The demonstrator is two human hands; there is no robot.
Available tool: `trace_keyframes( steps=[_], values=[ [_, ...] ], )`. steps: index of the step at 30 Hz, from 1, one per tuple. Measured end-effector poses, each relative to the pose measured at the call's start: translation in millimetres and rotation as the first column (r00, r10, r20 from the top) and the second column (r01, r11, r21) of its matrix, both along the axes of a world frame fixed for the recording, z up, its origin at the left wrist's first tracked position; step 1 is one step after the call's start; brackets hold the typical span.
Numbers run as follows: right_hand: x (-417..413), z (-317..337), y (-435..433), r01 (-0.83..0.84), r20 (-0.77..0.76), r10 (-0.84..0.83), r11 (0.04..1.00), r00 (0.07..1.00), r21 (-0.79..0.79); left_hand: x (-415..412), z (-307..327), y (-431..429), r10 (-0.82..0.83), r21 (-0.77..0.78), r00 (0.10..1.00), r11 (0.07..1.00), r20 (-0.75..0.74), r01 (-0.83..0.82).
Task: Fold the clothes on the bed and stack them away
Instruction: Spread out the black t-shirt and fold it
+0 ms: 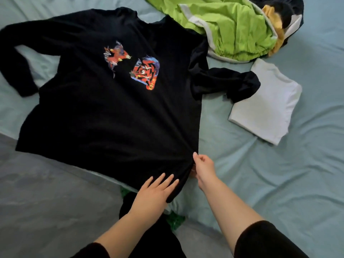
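A black long-sleeved shirt (104,112) with a red and blue print on the chest lies spread face up on the pale blue bed sheet (279,183). Its left sleeve bends down at the far left; its right sleeve is bunched up beside a folded white garment (268,108). My left hand (154,192) lies flat with straight fingers on the shirt's hem near its lower right corner. My right hand (202,168) pinches the shirt's side edge just above that corner.
A crumpled bright green garment (232,28) with grey trim lies at the top right, with a black and yellow item (279,13) behind it. A grey floor (37,202) shows at the lower left, past the bed's edge.
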State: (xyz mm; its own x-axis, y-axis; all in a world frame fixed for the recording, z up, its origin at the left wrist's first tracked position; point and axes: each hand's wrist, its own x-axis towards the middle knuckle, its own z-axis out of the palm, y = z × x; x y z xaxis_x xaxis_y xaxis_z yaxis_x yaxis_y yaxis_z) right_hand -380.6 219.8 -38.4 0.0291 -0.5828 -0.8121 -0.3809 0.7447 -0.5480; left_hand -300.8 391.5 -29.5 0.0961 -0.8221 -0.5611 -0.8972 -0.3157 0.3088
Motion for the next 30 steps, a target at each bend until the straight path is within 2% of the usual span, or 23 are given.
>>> trace_keyframes(
  steps=[2, 6, 8, 10, 13, 15, 17, 19, 21, 23, 24, 25, 27, 30],
  values=[
    [1, -2, -1, 0.034, 0.063, -0.040, 0.995, 0.997, 0.097, -10, -6, -8, 0.077, 0.078, 0.996, 0.994, -0.043, -0.074],
    [-2, -7, -9, -0.175, 0.137, 0.168, 0.983, 0.976, 0.046, -36, -10, -22, 0.163, 0.078, 0.983, 0.985, -0.082, -0.157],
    [-9, -7, -6, -0.334, 0.051, 0.333, 0.942, 0.941, 0.017, -42, -10, -24, 0.162, 0.130, 0.982, 0.980, -0.097, -0.149],
    [-20, -13, 1, -0.479, -0.114, 0.476, 0.878, 0.872, -0.004, -40, -8, -27, 0.130, 0.203, 0.985, 0.974, -0.116, -0.105],
    [-25, -14, 8, -0.538, -0.308, 0.494, 0.840, 0.813, -0.074, -17, 6, -41, 0.076, 0.215, 0.963, 0.976, -0.260, -0.019],
    [-17, -8, 9, -0.638, -0.486, 0.480, 0.733, 0.730, -0.234, 14, 17, -53, 0.125, 0.037, 0.944, 0.992, -0.305, -0.120],
    [0, -3, 8, -0.739, -0.604, 0.449, 0.534, 0.659, -0.410, 53, 10, -70, 0.213, -0.240, 0.970, 0.942, -0.117, -0.236],
    [25, -3, 5, -0.798, -0.640, 0.478, 0.344, 0.602, -0.495, 87, -5, -83, 0.352, -0.348, 0.931, 0.889, 0.102, -0.298],
    [45, -13, -1, -0.882, -0.707, 0.541, 0.168, 0.456, -0.440, 103, -25, -90, 0.422, -0.217, 0.890, 0.898, 0.171, -0.384],
    [46, -33, -6, -0.959, -0.771, 0.596, -0.003, 0.225, -0.283, 98, -44, -85, 0.398, -0.001, 0.902, 0.915, 0.166, -0.403],
    [39, -42, -6, -0.979, -0.773, 0.621, -0.045, 0.127, -0.197, 89, -52, -78, 0.376, 0.065, 0.915, 0.919, 0.148, -0.388],
    [30, -48, -4, -0.990, -0.764, 0.641, -0.050, 0.071, -0.134, 79, -57, -71, 0.357, 0.102, 0.926, 0.924, 0.124, -0.369],
    [15, -53, 3, -0.996, -0.755, 0.653, -0.004, 0.068, -0.093, 68, -62, -60, 0.319, 0.146, 0.943, 0.933, 0.093, -0.330],
    [7, -40, 10, -0.999, -0.722, 0.691, -0.005, 0.034, -0.051, 74, -52, -62, 0.277, 0.239, 0.960, 0.931, 0.034, -0.277]
  ],
)
